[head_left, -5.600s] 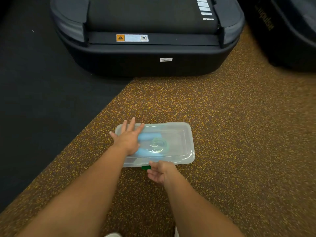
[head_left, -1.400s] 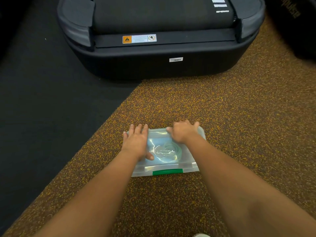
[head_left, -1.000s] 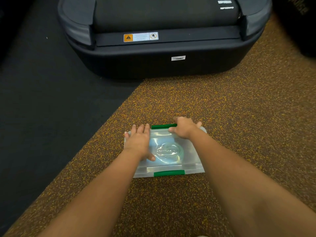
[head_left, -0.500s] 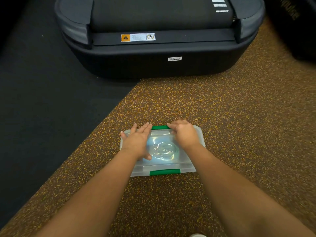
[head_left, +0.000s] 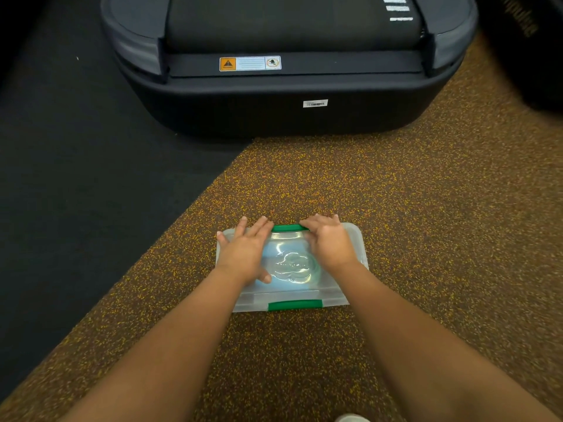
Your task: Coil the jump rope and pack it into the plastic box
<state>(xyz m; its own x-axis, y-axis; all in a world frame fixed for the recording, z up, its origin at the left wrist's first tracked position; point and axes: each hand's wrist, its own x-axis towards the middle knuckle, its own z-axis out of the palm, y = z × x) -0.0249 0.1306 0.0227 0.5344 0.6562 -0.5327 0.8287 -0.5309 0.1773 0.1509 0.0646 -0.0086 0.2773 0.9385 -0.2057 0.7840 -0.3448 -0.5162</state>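
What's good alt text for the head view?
Two bare hands, left hand and right hand, press flat on the lid of a clear plastic box with green latches on speckled brown floor; a pale coiled jump rope shows through. A black machine base sits behind.

Both forearms bare, no sleeves, watch or rings on the left hand [head_left: 243, 257] or right hand [head_left: 330, 246].

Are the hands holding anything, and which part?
Nothing is gripped. The left hand lies flat on the lid of the plastic box; the right hand presses the far edge by the green latch.
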